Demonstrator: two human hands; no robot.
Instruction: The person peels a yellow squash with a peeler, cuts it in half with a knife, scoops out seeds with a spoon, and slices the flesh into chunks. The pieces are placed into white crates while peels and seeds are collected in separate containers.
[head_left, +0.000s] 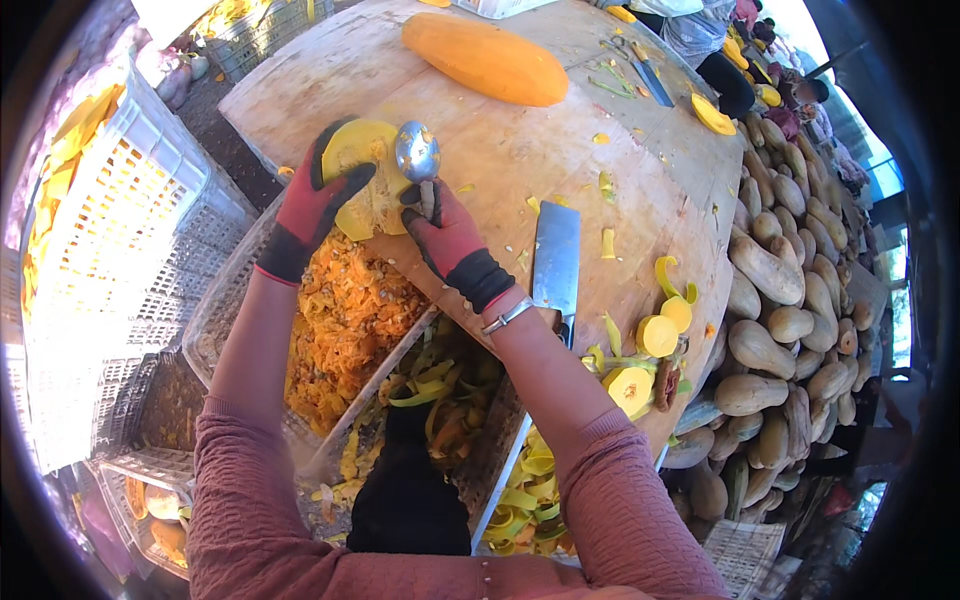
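Gloved in red and black, my left hand (315, 199) grips a yellow piece of peeled squash (358, 142) with a hollow, stringy inner side facing me. My right hand (448, 229), in a matching glove, holds a metal spoon (418, 152) upright by its handle, its bowl beside the squash's right edge with bits of flesh on it. Below the left hand, a bin holds orange pulp and seeds (349, 322). A cleaver (556, 259) lies right of my right hand. A large peeled orange squash (486, 58) rests on the wooden table (637, 172) farther off.
Squash end slices (657, 335), a peeler (666, 382) and peel strips lie at the table's right. A knife (652, 81) and a squash piece (712, 115) lie near a person (697, 34). Unpeeled squashes (765, 270) are piled right; white crates (142, 180) stand left; peelings (532, 487) fill a bin below.
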